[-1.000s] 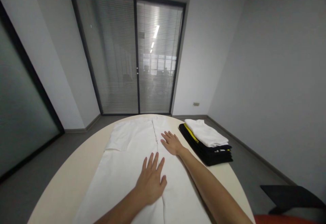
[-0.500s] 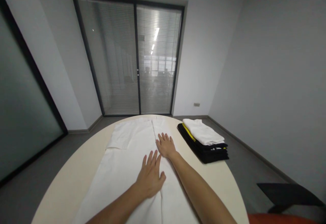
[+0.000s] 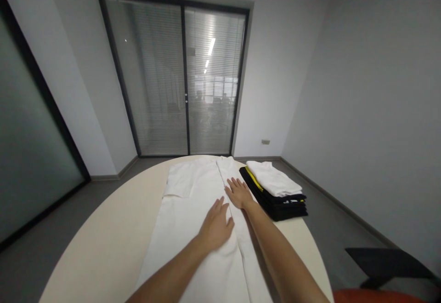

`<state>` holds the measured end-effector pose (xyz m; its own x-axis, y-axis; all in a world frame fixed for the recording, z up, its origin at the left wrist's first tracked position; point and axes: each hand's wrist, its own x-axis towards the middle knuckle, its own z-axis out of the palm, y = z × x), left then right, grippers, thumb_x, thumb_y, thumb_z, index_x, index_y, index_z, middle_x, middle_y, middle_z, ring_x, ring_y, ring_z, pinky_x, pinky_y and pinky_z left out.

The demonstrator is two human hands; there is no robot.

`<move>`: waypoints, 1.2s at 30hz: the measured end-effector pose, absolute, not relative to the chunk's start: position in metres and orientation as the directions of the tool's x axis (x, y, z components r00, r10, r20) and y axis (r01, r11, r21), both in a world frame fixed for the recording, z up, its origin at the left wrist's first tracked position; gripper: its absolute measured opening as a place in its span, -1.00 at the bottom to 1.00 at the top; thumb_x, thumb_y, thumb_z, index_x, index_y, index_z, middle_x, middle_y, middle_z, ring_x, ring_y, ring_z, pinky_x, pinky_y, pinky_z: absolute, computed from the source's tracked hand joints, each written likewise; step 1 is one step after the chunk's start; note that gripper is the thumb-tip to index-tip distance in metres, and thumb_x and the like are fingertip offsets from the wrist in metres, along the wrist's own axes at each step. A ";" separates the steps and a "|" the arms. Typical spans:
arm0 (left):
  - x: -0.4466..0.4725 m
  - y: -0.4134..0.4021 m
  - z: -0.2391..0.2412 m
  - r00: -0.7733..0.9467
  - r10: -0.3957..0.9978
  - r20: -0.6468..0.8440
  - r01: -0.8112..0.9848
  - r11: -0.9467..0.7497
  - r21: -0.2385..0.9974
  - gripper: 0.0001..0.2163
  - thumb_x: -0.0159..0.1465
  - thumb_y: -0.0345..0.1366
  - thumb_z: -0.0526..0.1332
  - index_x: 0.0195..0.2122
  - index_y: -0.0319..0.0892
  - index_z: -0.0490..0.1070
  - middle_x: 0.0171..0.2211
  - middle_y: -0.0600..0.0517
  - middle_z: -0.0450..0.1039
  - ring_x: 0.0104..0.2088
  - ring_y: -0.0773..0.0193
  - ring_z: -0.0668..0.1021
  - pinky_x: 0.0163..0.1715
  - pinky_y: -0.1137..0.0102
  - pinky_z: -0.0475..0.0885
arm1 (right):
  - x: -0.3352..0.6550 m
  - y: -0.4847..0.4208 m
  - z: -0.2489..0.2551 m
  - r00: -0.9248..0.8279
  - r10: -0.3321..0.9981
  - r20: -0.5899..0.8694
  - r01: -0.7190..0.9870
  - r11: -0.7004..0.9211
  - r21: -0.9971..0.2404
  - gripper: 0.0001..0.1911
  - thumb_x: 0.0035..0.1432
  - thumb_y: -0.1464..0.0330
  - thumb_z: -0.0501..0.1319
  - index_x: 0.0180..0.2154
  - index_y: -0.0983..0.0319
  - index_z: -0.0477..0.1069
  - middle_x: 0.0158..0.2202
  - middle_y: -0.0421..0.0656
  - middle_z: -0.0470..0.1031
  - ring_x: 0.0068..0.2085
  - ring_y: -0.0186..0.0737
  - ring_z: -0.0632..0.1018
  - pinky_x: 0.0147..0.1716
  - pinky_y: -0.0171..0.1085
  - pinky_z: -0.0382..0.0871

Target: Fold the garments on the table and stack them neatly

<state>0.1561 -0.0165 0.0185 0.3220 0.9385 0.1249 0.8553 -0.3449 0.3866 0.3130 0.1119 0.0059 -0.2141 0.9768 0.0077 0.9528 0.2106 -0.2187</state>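
A white T-shirt (image 3: 182, 234) lies spread on the round table, with a short sleeve showing at its far left. Its right side is folded over in a long strip, whose edge runs lengthwise down the cloth. My left hand (image 3: 217, 225) rests flat on the shirt just left of that edge, fingers stretched out. Farther forward and to the right, my right hand (image 3: 239, 192) presses on the folded strip with its fingers apart. Neither hand grips the cloth. The near end of the shirt runs out of view.
On the right of the cream table (image 3: 103, 229) stands a stack of folded clothes: a white garment (image 3: 274, 179) on top, yellow and black ones (image 3: 285, 211) beneath. A chair with a black armrest (image 3: 389, 261) and red seat is at the lower right. Glass doors (image 3: 186, 77) stand beyond.
Both hands have moved to the right, and the white T-shirt has slid right with them across the table. More of the tabletop shows on the left.
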 end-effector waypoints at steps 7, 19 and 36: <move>0.030 0.021 0.013 -0.003 0.984 0.176 0.992 -0.020 0.126 -0.44 0.39 -0.10 0.00 0.38 -0.19 0.11 0.43 -0.23 -0.12 0.42 -0.10 0.01 0.34 -0.04 -0.03 | 0.307 0.110 0.001 -0.200 0.980 0.020 0.963 0.200 -0.179 -0.23 0.34 -0.07 -0.19 0.43 0.16 -0.09 0.46 -0.12 -0.16 0.45 0.00 -0.13 0.35 0.01 -0.36; -0.023 0.005 0.007 0.029 0.954 0.299 0.987 -0.075 0.144 -0.55 0.40 -0.20 -0.03 0.27 -0.18 0.30 0.31 -0.07 0.26 0.30 0.10 0.30 0.31 0.21 0.15 | 0.305 0.108 0.002 -0.236 0.971 0.029 0.954 0.238 -0.180 -0.21 0.33 -0.11 -0.18 0.42 0.15 -0.08 0.46 -0.11 -0.16 0.45 0.02 -0.12 0.35 0.00 -0.34; -0.030 0.021 -0.006 -0.168 0.968 0.188 0.986 0.164 0.035 -0.39 0.40 -0.05 -0.09 0.36 -0.36 0.13 0.41 -0.22 -0.02 0.39 -0.21 0.07 0.32 -0.08 0.01 | 0.306 0.097 0.008 -0.322 0.930 0.174 0.893 0.360 -0.270 -0.42 0.35 0.08 -0.03 0.30 0.13 0.24 0.36 -0.08 0.18 0.38 -0.05 0.13 0.33 -0.02 -0.13</move>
<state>-0.0300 0.0206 -0.0057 -0.1680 0.9677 0.1879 0.9858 0.1643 0.0352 0.3057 0.0966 0.0078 -0.3223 0.9304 0.1745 0.8932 0.3599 -0.2696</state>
